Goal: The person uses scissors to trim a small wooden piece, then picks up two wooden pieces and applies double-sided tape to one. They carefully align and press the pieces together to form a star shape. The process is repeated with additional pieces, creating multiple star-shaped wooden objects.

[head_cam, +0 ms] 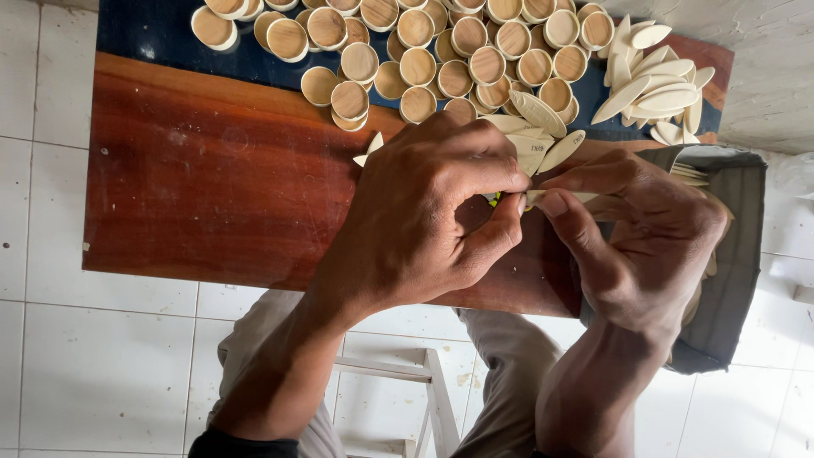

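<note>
**Hands pinching pale wooden petals over a red-brown board**

Hands meet near the far edge of a glossy red-brown wooden board (212, 178). The left hand (424, 216) is curled over, its thumb and forefinger closed narrowly on a cluster of thin, pale, leaf-shaped wooden slivers (538, 140) that fan out just beyond its knuckles. One pointed tip of a sliver pokes out at the far left side of that hand. A small yellow-green spot shows between the two thumbs; what it is cannot be told.

The right hand (653, 237) faces the left one, fingertips touching it. Its thumb and forefinger are pinched on a single flat pale sliver (560, 197) held level, its end pressed against the left thumb tip. The other fingers of this hand are folded loosely beneath.

Beyond both hands lies a heap of small round wooden caps with cream rims and tan centres (441, 51), spread over a dark blue strip of the board; the nearest caps sit just past the left knuckles. Past the right hand, a loose pile of cream-white leaf-shaped slivers (657, 80) rests on the board's corner. Under and outside the right hand hangs a grey cloth bag (729, 254) with more slivers showing at its mouth. Below the wrists, grey trousers (500, 373), a white stool frame (398, 382) and white floor tiles (102, 365) appear.
</note>
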